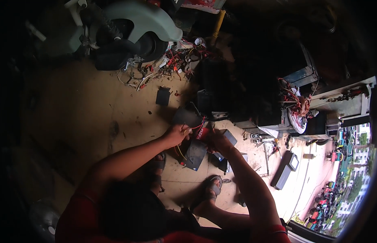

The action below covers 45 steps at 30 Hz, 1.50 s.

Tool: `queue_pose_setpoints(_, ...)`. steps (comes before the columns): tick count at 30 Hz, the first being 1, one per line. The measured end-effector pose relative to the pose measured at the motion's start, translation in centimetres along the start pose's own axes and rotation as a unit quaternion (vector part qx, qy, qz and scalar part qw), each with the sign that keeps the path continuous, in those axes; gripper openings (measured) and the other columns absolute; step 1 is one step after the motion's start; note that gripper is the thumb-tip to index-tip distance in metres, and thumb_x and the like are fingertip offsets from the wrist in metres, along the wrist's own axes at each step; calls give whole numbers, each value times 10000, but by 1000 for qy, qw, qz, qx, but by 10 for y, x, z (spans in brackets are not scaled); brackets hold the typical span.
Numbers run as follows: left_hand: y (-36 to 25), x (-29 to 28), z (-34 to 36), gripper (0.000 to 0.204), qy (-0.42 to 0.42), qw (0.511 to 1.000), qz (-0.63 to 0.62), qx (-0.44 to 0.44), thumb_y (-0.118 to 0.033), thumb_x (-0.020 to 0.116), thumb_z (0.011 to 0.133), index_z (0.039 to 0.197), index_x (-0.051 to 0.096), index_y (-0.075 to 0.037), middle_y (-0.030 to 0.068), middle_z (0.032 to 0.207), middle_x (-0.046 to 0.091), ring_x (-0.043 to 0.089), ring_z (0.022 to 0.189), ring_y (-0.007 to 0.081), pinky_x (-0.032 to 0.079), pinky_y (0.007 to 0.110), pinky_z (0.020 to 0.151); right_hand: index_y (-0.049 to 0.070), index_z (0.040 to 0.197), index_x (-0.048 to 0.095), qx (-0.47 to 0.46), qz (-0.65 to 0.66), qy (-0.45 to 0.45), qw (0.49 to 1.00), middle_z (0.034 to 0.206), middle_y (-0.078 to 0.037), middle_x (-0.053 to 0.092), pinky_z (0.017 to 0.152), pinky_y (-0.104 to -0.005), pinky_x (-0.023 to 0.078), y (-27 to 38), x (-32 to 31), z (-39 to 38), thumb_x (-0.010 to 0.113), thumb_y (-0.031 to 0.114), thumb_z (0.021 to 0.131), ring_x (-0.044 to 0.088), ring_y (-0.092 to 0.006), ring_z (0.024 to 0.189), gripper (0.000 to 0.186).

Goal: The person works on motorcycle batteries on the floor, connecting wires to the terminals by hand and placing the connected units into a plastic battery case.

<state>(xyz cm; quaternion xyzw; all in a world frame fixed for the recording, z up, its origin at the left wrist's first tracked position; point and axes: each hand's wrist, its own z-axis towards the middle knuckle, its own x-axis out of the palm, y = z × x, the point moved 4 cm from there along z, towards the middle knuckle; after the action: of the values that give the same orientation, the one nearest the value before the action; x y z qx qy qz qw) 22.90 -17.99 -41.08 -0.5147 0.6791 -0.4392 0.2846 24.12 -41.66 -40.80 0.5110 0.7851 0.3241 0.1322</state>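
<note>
Several dark box-shaped batteries stand close together on the floor in front of me. One dark battery [195,155] is between my hands and my feet, with a yellow wire beside it. Another block [187,116] lies just beyond my left hand. My left hand [177,135] is closed, its fingertips pinching a thin red wire [195,127]. My right hand [219,143] is bent at the side of a red-labelled block [202,134]. Its fingers look curled, but shadow hides what they grip.
A heap of tangled wires [176,60] lies beside a scooter with a pale green fender [146,20]. A small black flat piece [163,96] rests on the floor. At right are a cabinet with wires [296,101], loose tools and a long black case [284,171]. My sandalled feet flank the batteries.
</note>
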Motion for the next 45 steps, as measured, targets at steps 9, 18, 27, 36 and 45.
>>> queue_pose_setpoints(9, 43, 8, 16, 262, -22, 999, -13, -36, -322, 549, 1022, 1029, 617, -69, 27, 834, 651, 508, 454, 89, 409, 267, 402, 56, 1025, 655, 73, -48, -30, 996, 687, -92, 664, 463, -259, 434, -13, 18, 6, 434, 491, 1027, 572, -145, 488, 487)
queue_pose_setpoints(18, 48, 19, 19, 280, -8, 984, -102, -147, -379, 504, 1038, 1119, 557, -116, 23, 883, 646, 536, 491, 116, 425, 272, 424, 22, 921, 678, 87, -54, 30, 994, 628, -70, 644, 456, -256, 423, -37, 23, 0, 495, 391, 1009, 586, -137, 508, 421)
queue_pose_setpoints(27, 25, 16, 21, 265, -5, 986, -88, -145, -362, 570, 1006, 1095, 553, -113, -18, 789, 552, 457, 503, 76, 377, 247, 442, 46, 949, 616, 125, 31, 73, 989, 719, -56, 627, 540, -280, 453, -37, 41, -11, 514, 289, 1006, 602, -171, 592, 270)
queue_pose_setpoints(36, 29, -2, 58, 306, 38, 996, 67, 47, -149, 838, 770, 979, 670, -2, 49, 940, 699, 628, 826, 153, 507, 306, 827, 67, 890, 603, 67, 28, 84, 994, 685, -74, 607, 580, -289, 493, -16, 59, -18, 458, 403, 1042, 601, -175, 608, 396)
queue_pose_setpoints(45, 8, 2, 62, 279, 50, 988, 89, 116, -76, 785, 767, 1018, 701, 13, 93, 1002, 737, 672, 929, 159, 515, 303, 858, -1, 987, 632, 174, -14, 100, 980, 814, -147, 690, 676, -371, 579, -17, 22, -1, 538, 280, 1000, 687, -255, 739, 297)
